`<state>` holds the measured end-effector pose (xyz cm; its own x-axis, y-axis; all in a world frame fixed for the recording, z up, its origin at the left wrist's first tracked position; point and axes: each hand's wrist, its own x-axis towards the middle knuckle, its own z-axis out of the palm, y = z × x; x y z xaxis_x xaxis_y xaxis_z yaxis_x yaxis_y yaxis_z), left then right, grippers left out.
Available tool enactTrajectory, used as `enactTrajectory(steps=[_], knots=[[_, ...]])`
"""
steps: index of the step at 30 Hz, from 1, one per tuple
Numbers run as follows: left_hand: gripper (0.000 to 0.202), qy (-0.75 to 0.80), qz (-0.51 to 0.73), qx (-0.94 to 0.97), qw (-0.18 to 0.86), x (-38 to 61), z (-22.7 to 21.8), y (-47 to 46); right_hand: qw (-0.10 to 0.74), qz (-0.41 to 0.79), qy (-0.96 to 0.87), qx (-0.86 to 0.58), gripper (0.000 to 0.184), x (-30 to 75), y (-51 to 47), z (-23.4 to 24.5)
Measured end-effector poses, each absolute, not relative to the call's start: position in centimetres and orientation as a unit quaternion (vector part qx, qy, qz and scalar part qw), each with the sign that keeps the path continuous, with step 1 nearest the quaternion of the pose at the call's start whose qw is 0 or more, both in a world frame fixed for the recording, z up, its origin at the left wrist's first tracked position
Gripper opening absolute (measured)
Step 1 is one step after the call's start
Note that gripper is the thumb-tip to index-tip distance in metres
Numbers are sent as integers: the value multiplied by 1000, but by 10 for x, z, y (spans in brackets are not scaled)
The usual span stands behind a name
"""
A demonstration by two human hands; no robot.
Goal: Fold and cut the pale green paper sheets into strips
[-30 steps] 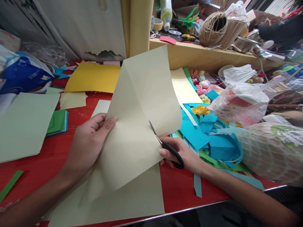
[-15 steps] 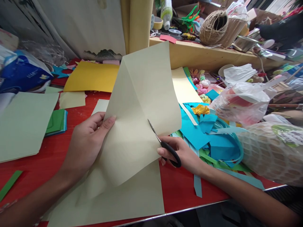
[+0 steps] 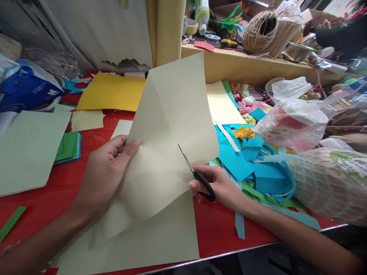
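Fingers of left hand pinching paper edge, right hand clamped on scissors at opposite edge

The red bench carries a pale green sheet at 9 o'clock, a yellow sheet at 11 o'clock and a heap of blue and green scraps at 3 o'clock. The cream sheet has its lower part flat at 6 o'clock.

Craft workspace, hobby-style and cluttered. Red table strewn with coloured paper: yellow sheet, pale green sheet, heap of blue offcuts. Scissors at a cream sheet. Wooden shelf behind, crowded with a ball of twine, tape roll and green pipe cleaners; plastic bag alongside.
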<state>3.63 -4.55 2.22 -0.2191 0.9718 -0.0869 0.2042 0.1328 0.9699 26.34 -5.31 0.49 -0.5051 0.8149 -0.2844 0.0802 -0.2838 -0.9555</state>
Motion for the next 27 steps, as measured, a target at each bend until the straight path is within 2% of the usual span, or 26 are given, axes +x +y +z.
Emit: enactTrajectory(steps=[13, 27], knots=[[24, 612, 418, 483, 466, 37, 23, -44, 270, 642, -569, -437, 26, 267, -53, 0], [26, 606, 413, 467, 494, 36, 20, -44, 288, 660, -551, -422, 21, 266, -52, 3]])
